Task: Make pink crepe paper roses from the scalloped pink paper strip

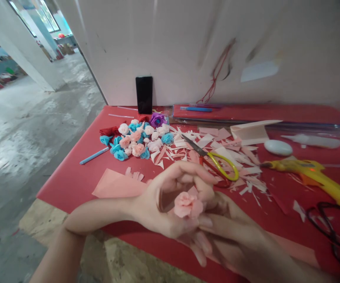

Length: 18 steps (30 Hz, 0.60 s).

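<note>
A small pink paper rose is held between my two hands, above the near part of the red table. My left hand curls around the flower, thumb and fingers closed about its base. From the right, my right hand presses its thumb and fingers against the rose's lower side. Some fingertips overlap, so the base of the flower is hidden. Behind my hands lie scissors with yellow and red handles, on a heap of pale paper scraps. Flat pink paper rests beside my left wrist.
Finished pink, white and blue paper flowers cluster at the back left. A black phone leans upright on the wall. To the right are a yellow glue gun with a black cable, a white oval object and a blue pen at left.
</note>
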### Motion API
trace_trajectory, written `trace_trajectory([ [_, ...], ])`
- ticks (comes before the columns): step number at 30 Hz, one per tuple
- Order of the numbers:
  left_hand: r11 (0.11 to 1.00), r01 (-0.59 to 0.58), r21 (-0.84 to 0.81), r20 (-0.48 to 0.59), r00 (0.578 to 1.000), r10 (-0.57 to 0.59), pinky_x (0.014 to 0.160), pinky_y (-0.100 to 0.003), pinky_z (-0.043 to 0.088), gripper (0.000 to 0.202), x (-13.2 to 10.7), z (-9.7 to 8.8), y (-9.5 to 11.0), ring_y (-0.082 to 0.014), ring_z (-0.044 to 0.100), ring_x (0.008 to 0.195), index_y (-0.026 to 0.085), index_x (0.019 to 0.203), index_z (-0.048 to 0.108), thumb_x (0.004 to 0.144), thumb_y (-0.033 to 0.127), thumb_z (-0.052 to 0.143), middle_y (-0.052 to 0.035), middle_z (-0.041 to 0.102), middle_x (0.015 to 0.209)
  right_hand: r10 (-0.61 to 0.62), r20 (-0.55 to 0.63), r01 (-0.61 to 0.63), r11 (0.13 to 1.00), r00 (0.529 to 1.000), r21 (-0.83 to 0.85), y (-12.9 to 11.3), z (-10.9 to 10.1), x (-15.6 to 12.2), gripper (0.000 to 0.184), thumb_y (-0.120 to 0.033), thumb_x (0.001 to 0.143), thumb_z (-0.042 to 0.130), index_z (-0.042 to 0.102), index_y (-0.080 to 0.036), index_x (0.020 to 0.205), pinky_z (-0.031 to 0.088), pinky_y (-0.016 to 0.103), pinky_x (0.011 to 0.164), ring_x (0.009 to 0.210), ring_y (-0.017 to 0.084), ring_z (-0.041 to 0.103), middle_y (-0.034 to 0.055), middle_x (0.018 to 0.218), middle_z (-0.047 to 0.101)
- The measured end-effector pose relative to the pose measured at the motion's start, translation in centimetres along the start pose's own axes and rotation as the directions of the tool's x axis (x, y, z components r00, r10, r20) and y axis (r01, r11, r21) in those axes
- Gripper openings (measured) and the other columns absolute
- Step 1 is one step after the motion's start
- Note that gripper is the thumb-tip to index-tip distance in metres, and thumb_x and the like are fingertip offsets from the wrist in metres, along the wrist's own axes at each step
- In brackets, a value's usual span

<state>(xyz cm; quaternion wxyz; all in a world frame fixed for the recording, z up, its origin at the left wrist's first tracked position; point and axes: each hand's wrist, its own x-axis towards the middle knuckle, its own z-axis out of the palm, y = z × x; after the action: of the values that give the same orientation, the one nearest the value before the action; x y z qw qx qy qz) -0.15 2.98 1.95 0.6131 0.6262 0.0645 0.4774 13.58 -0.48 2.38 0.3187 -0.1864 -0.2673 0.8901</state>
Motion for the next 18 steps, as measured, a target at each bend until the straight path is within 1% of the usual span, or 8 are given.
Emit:
trace_trajectory([
  [5, 0.998, 0.054, 0.008, -0.016, 0.998, -0.054, 0.053, -0.024, 0.049, 0.036, -0.1, 0.02, 0.11, -0.0124, 0.051, 0.061, 0.023, 0.103, 0.041, 0.071, 0.023, 0.06, 0.0018, 0.046, 0.066, 0.009, -0.031, -0.01, 1.0, 0.999, -0.019, 0.02, -0.08, 0.13, 0.007, -0.023, 0.075, 0.065, 0.072, -0.022, 0.074, 0.048, 0.015, 0.053, 0.052, 0.008, 0.057, -0.0015, 0.055, 0.06],
  [10, 0.997, 0.058, -0.053, 0.013, 0.998, -0.058, 0.05, -0.021, 0.046, 0.038, -0.14, 0.03, 0.18, -0.0114, 0.048, 0.061, 0.022, 0.102, 0.042, 0.07, 0.015, 0.06, 0.0026, 0.042, 0.065, -0.01, 0.006, 0.01, 0.999, 1.0, -0.035, -0.14, 0.17, 0.05, 0.01, -0.02, 0.076, 0.064, 0.073, -0.023, 0.074, 0.048, 0.013, 0.053, 0.052, 0.007, 0.053, -0.0024, 0.056, 0.057],
  [13, 0.997, 0.066, -0.044, 0.026, 0.998, -0.064, 0.05, -0.021, 0.045, 0.033, -0.08, 0.0, 0.35, -0.01, 0.046, 0.058, 0.022, 0.099, 0.042, 0.072, 0.016, 0.06, 0.0029, 0.041, 0.065, -0.012, 0.001, 0.012, 1.0, 1.0, -0.02, -0.11, 0.3, 0.11, 0.01, -0.02, 0.076, 0.064, 0.073, -0.024, 0.075, 0.048, 0.014, 0.051, 0.051, 0.008, 0.051, -0.0024, 0.056, 0.056],
  [16, 0.998, 0.064, -0.007, 0.019, 0.998, -0.064, 0.052, -0.023, 0.047, 0.027, -0.08, 0.07, 0.37, -0.0094, 0.047, 0.056, 0.021, 0.094, 0.044, 0.074, 0.023, 0.062, 0.0029, 0.043, 0.063, -0.016, -0.014, 0.016, 1.0, 1.0, -0.022, -0.12, 0.34, 0.15, 0.009, -0.021, 0.075, 0.065, 0.073, -0.024, 0.073, 0.048, 0.016, 0.05, 0.05, 0.009, 0.05, -0.002, 0.054, 0.055],
  [17, 0.996, 0.092, 0.011, -0.018, 0.996, -0.092, 0.053, -0.024, 0.049, 0.027, -0.11, 0.13, 0.31, -0.0095, 0.048, 0.054, 0.021, 0.092, 0.045, 0.074, 0.029, 0.064, 0.0028, 0.045, 0.062, -0.014, -0.021, 0.014, 0.999, 1.0, -0.036, -0.17, 0.36, 0.13, 0.008, -0.021, 0.074, 0.066, 0.073, -0.024, 0.072, 0.047, 0.016, 0.05, 0.05, 0.009, 0.049, -0.0021, 0.054, 0.056],
  [18, 0.989, 0.145, 0.029, -0.074, 0.987, -0.143, 0.055, -0.026, 0.051, 0.03, -0.17, 0.19, 0.24, -0.0098, 0.049, 0.053, 0.021, 0.09, 0.046, 0.072, 0.036, 0.066, 0.0026, 0.047, 0.06, -0.014, -0.032, 0.012, 0.998, 0.999, -0.056, -0.25, 0.4, 0.1, 0.006, -0.023, 0.073, 0.067, 0.073, -0.024, 0.072, 0.046, 0.015, 0.049, 0.049, 0.008, 0.048, -0.0022, 0.053, 0.056],
])
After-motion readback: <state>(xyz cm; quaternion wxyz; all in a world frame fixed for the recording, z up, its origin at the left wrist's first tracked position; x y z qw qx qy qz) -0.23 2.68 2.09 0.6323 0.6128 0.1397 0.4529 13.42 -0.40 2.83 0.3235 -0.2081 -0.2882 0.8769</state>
